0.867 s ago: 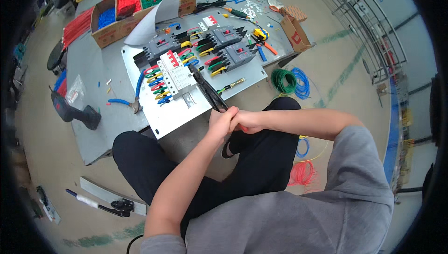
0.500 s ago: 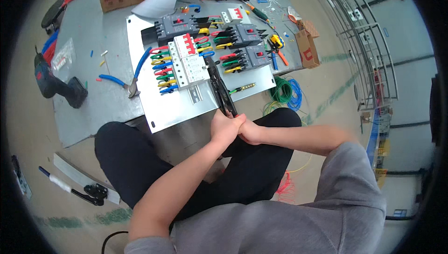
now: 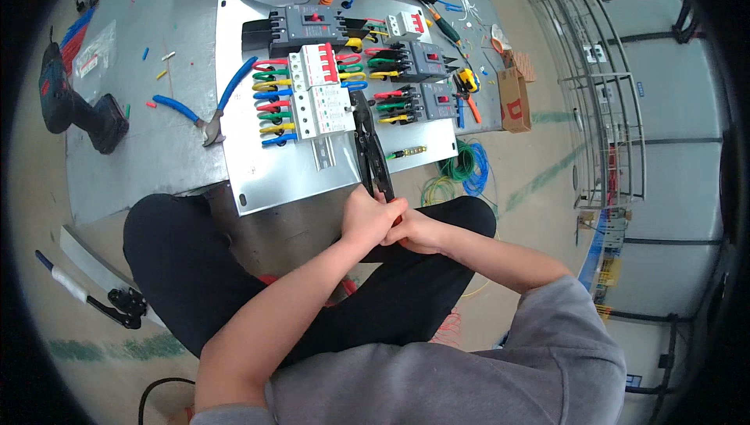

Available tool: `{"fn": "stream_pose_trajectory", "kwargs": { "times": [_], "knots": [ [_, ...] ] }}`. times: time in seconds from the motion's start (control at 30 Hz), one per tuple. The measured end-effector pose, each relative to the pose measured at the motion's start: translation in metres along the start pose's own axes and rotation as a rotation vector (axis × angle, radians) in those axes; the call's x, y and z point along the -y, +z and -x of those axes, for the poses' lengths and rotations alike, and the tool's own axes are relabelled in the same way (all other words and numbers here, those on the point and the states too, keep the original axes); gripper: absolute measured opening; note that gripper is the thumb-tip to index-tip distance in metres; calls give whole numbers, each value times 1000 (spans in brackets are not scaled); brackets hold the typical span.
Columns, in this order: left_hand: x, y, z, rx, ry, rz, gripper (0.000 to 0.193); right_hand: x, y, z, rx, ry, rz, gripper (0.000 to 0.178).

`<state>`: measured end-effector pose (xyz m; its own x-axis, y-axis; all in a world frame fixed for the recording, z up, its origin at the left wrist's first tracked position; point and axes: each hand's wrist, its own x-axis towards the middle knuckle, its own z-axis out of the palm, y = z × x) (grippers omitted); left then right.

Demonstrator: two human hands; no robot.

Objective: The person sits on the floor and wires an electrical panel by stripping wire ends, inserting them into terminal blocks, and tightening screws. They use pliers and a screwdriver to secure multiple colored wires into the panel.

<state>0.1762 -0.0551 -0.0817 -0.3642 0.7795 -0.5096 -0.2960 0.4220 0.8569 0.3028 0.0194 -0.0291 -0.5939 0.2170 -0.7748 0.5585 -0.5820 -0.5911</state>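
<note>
both hands, left hand (image 3: 366, 218) and right hand (image 3: 412, 231), still clench the black crimping tool (image 3: 373, 151), now nearer the mounting plate (image 3: 269, 179).

both forearms bare, rising from the lower edge and meeting mid-frame over the lap. left hand (image 3: 367, 218) curled, fingers closed, knuckles up. right hand (image 3: 414, 230) pressed against it from the right, fingers folded in. left elbow bent low; right arm in a grey sleeve pushed up past the elbow. legs crossed.
</note>
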Motion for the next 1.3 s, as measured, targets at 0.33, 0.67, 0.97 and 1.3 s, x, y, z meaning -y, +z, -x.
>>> {"fn": "stream_pose_trajectory", "kwargs": {
  "times": [0.33,0.67,0.97,1.3],
  "knots": [
    [-6,6,-1,-34,-73,-32,41,-54,-7,-41,-358,-308,165,12],
    [8,12,-8,-106,-35,-24,28,-66,-6,-54,-564,-425,572,14],
    [0,28,0,-104,12,52,41,-41,-18,-22,-459,-388,676,26],
    [-5,22,-2,-3,-55,-4,98,18,7,20,-534,-162,942,29]
  ]
}}
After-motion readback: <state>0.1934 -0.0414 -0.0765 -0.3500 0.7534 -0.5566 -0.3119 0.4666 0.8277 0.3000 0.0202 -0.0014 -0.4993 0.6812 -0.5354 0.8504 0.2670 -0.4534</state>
